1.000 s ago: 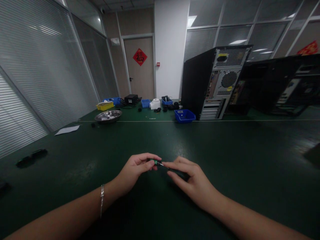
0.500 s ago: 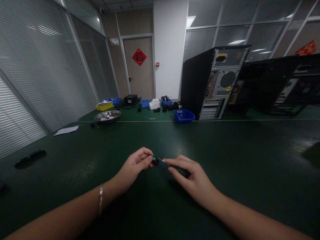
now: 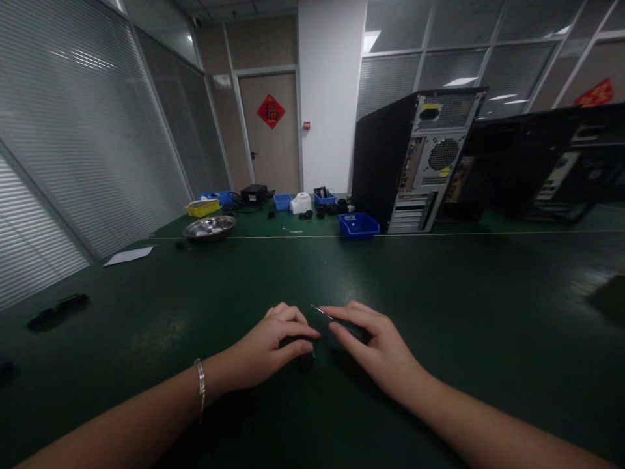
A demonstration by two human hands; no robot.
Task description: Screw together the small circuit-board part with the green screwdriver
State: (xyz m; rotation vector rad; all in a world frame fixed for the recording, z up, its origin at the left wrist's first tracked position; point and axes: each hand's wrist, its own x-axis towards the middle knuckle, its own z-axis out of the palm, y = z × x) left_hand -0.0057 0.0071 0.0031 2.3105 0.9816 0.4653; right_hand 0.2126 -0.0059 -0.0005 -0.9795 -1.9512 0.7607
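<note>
My left hand (image 3: 282,340), with a bracelet on its wrist, has its thumb and fingers curled round a small black part (image 3: 306,359) low over the green tabletop. The fingers cover much of this part, and its exact kind does not show. Close by on the right, my right hand (image 3: 366,332) is closed round the dark handle of a screwdriver (image 3: 323,312). The thin metal shaft points up and left, its tip apart from the black part.
A black computer tower (image 3: 385,163) stands at the back right near a blue bin (image 3: 359,228). At the back left are a metal bowl (image 3: 209,229) and a yellow tray (image 3: 202,208). Dark pieces (image 3: 58,312) and a paper sheet (image 3: 127,256) lie on the left.
My left hand has turned palm down, bringing the black part lower and away from the screwdriver tip. The green face of the part is now mostly hidden. My right hand is nearly still.
</note>
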